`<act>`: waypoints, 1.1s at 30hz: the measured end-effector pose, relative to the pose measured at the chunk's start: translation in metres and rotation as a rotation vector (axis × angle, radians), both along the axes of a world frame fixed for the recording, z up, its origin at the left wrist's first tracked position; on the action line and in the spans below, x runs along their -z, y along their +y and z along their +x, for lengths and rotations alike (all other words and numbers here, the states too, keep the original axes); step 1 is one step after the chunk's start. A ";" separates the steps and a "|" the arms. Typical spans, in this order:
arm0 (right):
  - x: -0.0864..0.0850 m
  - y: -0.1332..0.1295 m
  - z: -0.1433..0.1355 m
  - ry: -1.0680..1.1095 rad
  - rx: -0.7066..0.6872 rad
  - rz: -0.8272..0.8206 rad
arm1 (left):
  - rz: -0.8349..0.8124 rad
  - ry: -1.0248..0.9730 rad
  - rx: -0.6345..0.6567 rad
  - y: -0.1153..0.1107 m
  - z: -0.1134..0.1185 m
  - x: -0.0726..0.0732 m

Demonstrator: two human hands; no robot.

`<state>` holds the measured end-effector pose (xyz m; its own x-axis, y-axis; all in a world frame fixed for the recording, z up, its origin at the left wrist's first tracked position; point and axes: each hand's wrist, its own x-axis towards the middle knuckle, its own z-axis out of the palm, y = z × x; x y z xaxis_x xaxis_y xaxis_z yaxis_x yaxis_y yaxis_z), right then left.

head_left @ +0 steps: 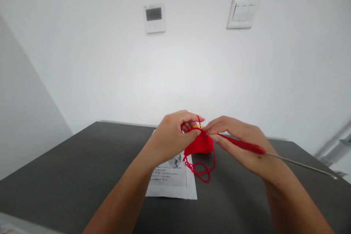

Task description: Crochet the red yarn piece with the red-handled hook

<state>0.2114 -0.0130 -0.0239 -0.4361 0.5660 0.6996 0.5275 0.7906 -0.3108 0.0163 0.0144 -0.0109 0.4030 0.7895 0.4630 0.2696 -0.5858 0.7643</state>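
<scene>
Apparently soft and light, the knit [199,144] over the far side of the table [82,161] is best held by its top edge, where left hand [170,132] pinches it, right hand [242,131] gripping the hook [242,144].

A dark grey table [68,175] stands with its far edge close to a plain white wall [109,80]. On the table lies a white sheet of paper [172,192], partly hidden, with a grey picture [175,161] and lines of print too blurred to read. High on the wall hangs a white control panel [155,25] with a dark screen [154,14]; to its right sits a white light switch [241,14] in a square frame. A greyer wall [19,98] slopes in at the left. A pale pipe-like object [333,152] shows at the right edge.
</scene>
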 end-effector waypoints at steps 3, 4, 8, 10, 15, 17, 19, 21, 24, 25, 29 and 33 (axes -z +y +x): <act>0.004 0.005 -0.004 0.001 -0.019 0.109 | 0.025 -0.026 -0.018 -0.002 0.000 -0.002; 0.005 0.007 -0.005 0.011 -0.018 0.144 | 0.020 -0.048 -0.018 -0.002 0.000 -0.003; 0.012 0.014 -0.009 0.055 0.008 0.296 | -0.090 -0.206 0.035 0.001 -0.003 -0.004; 0.014 0.017 -0.011 0.067 0.017 0.363 | -0.196 -0.298 0.102 0.006 -0.003 -0.002; 0.020 0.022 -0.012 0.115 0.049 0.523 | -0.376 -0.514 0.297 0.020 0.004 0.007; 0.023 0.025 -0.012 0.135 0.057 0.586 | -0.430 -0.585 0.338 0.023 0.010 0.011; 0.028 0.028 -0.012 0.153 0.064 0.633 | -0.493 -0.655 0.367 0.024 0.016 0.015; 0.033 0.032 -0.013 0.183 0.086 0.659 | -0.539 -0.707 0.379 0.023 0.022 0.018; 0.038 0.035 -0.018 0.221 0.174 0.647 | -0.497 -0.713 0.319 0.024 0.027 0.020; 0.038 0.035 -0.020 0.216 0.202 0.618 | -0.451 -0.686 0.274 0.025 0.028 0.021; 0.031 0.030 -0.026 0.191 0.247 0.454 | -0.202 -0.463 0.050 0.036 0.022 0.023; 0.017 0.019 -0.024 0.236 0.206 0.216 | 0.016 -0.231 -0.079 0.045 0.010 0.021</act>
<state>0.1873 0.0055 -0.0413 -0.1413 0.4533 0.8801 0.6164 0.7359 -0.2801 0.0267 0.0598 -0.0324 0.2225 0.8063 0.5481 0.1344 -0.5822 0.8018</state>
